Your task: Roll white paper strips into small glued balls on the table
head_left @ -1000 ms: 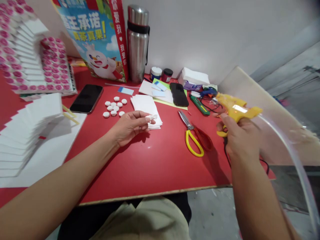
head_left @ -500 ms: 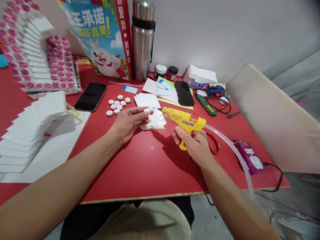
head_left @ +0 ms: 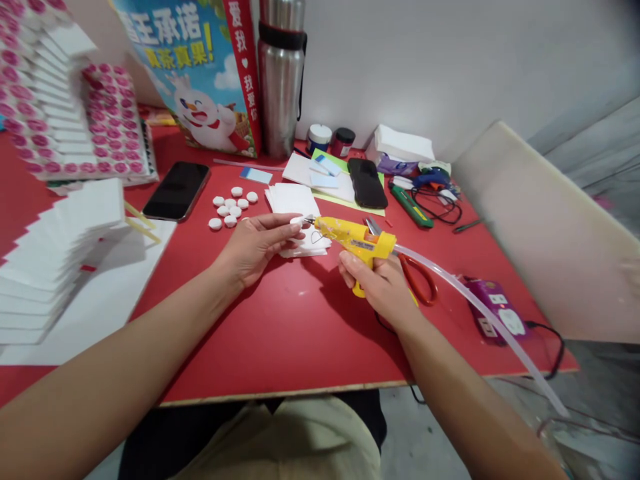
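Observation:
My left hand (head_left: 255,245) pinches a small white round piece (head_left: 297,221) between thumb and fingertips, above the red table (head_left: 300,333). My right hand (head_left: 376,283) grips a yellow glue gun (head_left: 356,241) by the handle. The gun's nozzle touches or nearly touches the white piece. A clear glue stick (head_left: 480,313) trails out of the gun's back toward the right. A stack of white paper slips (head_left: 294,203) lies just behind my hands. Several loose white round pieces (head_left: 231,207) lie to the left of that stack.
Scissors (head_left: 417,280) lie under my right hand. A black phone (head_left: 177,191), a steel flask (head_left: 280,80), a printed bag (head_left: 190,73), two small jars (head_left: 330,139), a black case (head_left: 367,184), a purple power strip (head_left: 493,312) and stacked white cards with pink dots (head_left: 60,113) surround the area.
My right hand brought the glue gun from the table's right side leftward, until its nozzle met the white piece. My left hand stayed put, still pinching the piece.

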Motion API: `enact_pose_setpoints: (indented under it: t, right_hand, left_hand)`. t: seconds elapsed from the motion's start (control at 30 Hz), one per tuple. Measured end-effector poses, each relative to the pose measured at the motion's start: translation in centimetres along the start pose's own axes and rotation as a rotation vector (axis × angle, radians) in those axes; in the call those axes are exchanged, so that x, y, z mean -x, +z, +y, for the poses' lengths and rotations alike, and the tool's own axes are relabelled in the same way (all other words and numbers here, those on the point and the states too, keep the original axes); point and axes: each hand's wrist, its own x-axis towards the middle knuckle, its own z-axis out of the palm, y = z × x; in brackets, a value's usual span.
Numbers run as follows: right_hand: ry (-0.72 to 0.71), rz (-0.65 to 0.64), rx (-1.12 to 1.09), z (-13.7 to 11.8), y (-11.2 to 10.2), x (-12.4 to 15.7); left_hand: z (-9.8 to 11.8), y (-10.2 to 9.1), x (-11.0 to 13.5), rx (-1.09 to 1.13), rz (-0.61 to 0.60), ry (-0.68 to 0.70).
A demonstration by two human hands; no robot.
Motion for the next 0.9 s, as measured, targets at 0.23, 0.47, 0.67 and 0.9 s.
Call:
enact_pose_setpoints:
  t: [0.23, 0.47, 0.67, 0.9]
  right_hand:
    - [-0.004, -0.001, 0.060, 0.15, 0.08, -0.10]
    - [-0.036, 0.010, 0.084, -0.23, 0.16, 0.08]
    - [-0.028, 0.022, 0.045, -0.20, 0.14, 0.16]
    - [-0.029, -0.034, 0.060, -0.13, 0.15, 0.11]
  left_hand:
    - [0.04, 0.09, 0.06, -0.011, 0.014, -0.022]
    - [0.31, 0.07, 0.14, -0.005, -0.006, -0.042]
    - [0.54, 0.03, 0.05, 0.015, 0.006, -0.058]
    - [0.60, 0.03, -0.02, 0.084, -0.019, -0.077]
